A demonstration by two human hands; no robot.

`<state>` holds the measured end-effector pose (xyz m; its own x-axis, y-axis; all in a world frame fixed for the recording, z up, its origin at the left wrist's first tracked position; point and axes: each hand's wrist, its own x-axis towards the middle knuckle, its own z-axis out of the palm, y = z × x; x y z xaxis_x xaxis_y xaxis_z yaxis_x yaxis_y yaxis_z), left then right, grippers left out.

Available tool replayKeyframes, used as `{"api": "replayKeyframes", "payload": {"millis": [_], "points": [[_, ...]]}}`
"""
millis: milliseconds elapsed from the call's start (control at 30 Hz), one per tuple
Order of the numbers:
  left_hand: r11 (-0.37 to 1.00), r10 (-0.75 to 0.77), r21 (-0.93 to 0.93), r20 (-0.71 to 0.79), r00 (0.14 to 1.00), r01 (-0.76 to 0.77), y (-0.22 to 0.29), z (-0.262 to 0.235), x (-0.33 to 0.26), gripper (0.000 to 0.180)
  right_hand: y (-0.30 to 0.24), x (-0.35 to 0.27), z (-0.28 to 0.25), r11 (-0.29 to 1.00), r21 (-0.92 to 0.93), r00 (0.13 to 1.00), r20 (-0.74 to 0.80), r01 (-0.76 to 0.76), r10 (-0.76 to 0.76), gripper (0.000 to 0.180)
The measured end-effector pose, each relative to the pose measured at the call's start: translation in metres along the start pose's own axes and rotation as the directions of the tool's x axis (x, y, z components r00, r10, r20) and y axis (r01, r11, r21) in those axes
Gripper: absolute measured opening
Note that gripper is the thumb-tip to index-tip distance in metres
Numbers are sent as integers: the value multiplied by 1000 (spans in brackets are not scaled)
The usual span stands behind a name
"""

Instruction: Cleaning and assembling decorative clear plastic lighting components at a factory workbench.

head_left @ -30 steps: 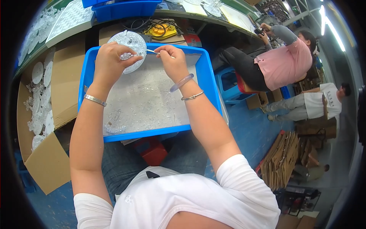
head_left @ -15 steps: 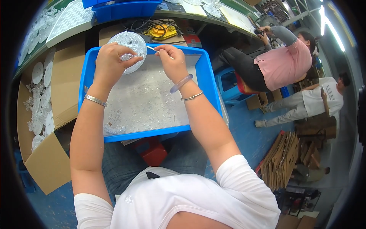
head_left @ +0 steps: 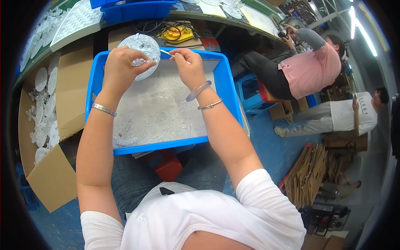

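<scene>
My left hand [head_left: 123,68] grips a round, clear plastic disc [head_left: 146,43] above the far left part of a blue tray [head_left: 234,93]. Clear pieces show around the fingers at the disc's middle. My right hand [head_left: 188,66] pinches a thin white stick [head_left: 166,53], its tip pointing left at the disc's right edge. Whether tip and disc touch I cannot tell. Small clear fragments [head_left: 166,108] lie scattered on the tray's pale bottom, thickest in the near left corner.
On the left an open cardboard box [head_left: 52,183] holds clear discs and parts. A green-edged bench [head_left: 233,25] runs along the back, with a blue bin [head_left: 137,11] on it. A seated person [head_left: 310,68] and a walking person [head_left: 354,110] are at the right, near stacked cardboard [head_left: 306,175].
My hands, the disc and the stick hold almost the same place. At the right, the walking person has shifted and changed leg position.
</scene>
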<state>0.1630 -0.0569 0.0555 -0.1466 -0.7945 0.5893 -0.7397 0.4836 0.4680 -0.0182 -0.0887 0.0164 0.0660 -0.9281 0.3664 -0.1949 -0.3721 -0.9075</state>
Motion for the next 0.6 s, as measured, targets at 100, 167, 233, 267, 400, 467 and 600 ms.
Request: {"api": "replayKeyframes", "payload": {"millis": [100,167,233,267,400,467,600], "points": [[1000,5,3,-2,1000,-5,0,0,0,19,0,0,0,1000,3,1000,2,0,0,18],[1000,11,2,-8,1000,-11,0,-1,0,18,1,1,0,1000,12,1000,9,-9,9,18],[1000,25,-2,-6,1000,-25,0,0,0,18,3,0,3,999,24,999,-32,24,-23,18],[1000,27,-1,-7,1000,-27,-1,1,0,18,3,1,2,999,23,999,-32,26,-25,18],[1000,10,12,-1,1000,-10,-3,0,-1,19,-1,1,-1,999,-1,999,25,-44,44,19],[1000,21,16,-1,1000,-21,-2,0,-1,19,-2,0,-2,997,-16,997,42,-69,70,20],[1000,10,-1,0,1000,-10,-2,1,0,19,2,1,-4,997,-27,996,58,-67,68,20]]}}
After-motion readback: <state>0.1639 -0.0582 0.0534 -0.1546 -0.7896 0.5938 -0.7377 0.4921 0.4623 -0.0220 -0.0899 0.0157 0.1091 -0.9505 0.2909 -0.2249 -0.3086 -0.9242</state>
